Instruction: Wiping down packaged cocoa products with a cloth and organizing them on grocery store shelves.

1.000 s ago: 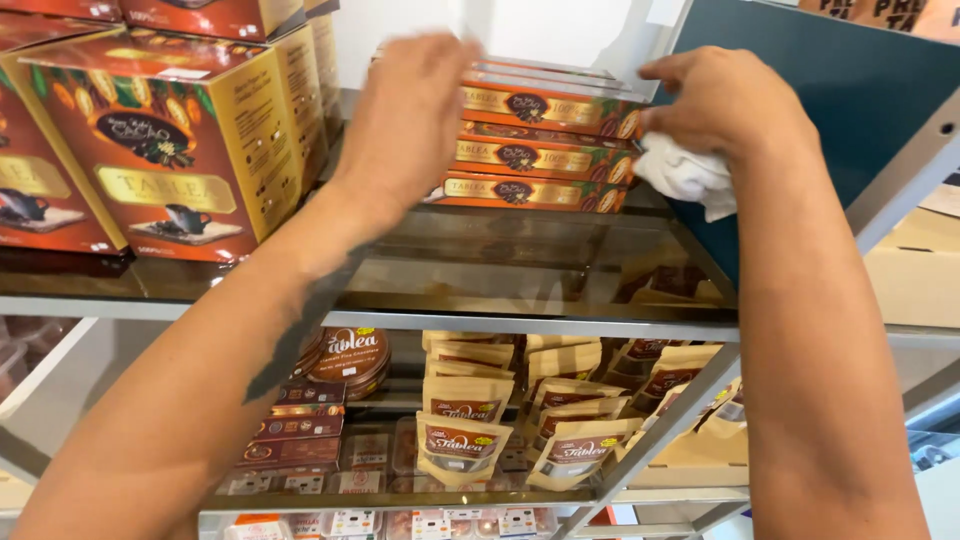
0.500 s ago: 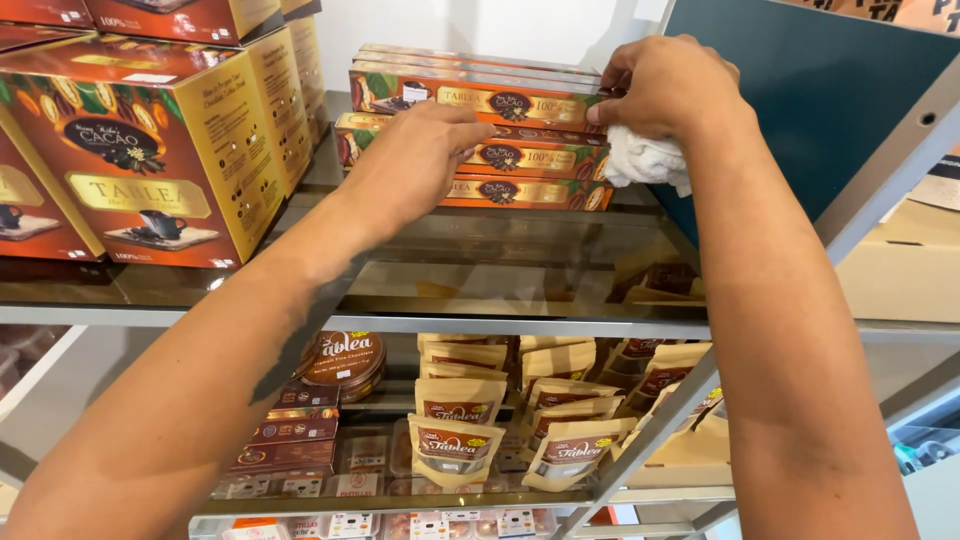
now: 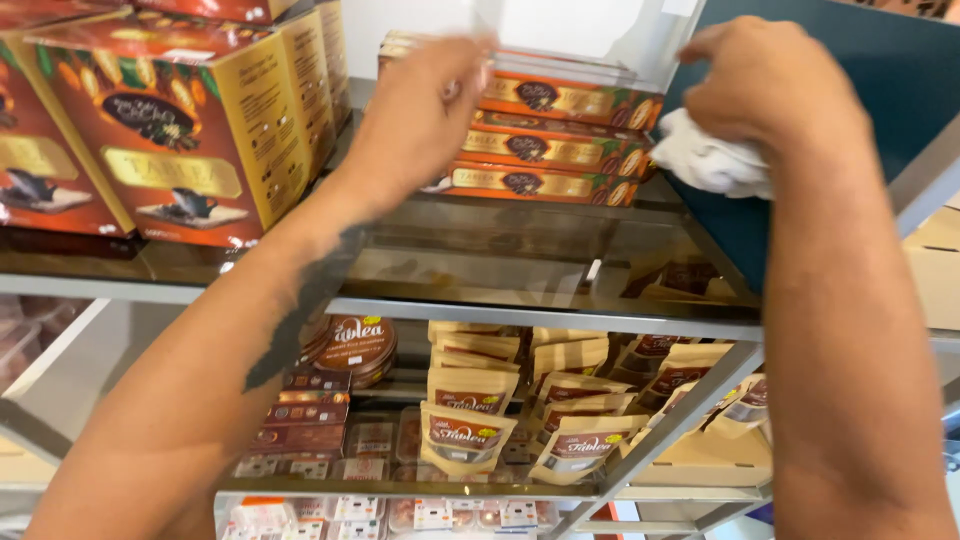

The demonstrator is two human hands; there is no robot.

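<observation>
Orange-and-brown cardboard makes up the stack of flat boxes (image 3: 545, 140) at the back of the glass shelf (image 3: 480, 260), three or four deep, their long sides running left to right across the view and their printed front edges facing out. The left hand (image 3: 420, 120) is up against the left end of that stack, fingers (image 3: 465, 70) curled at the top box's near corner; the hand is blurred, so I cannot tell whether they pinch the box or only rest on it. The stack lies directly ahead of and slightly right of those fingers, so the left hand is the nearer of the two. The right hand (image 3: 770, 95) sits at the stack's right end, closed around a bunched white cloth (image 3: 715, 160) that hangs just below the knuckles, touching or nearly touching the dark blue panel (image 3: 860, 120) that walls off that side. To the left, well apart from the stack, stand large red-and-gold boxes (image 3: 170, 140), upright and crowding the shelf's left part, with bare glass between them and the flat boxes. Below, a lower shelf (image 3: 400, 485) carries round brown tins (image 3: 355, 345), tan stand-up pouches (image 3: 465, 435) in rows and small dark bars (image 3: 305, 420). The panel on the right and the tall boxes on the left bound the space around the stack.
</observation>
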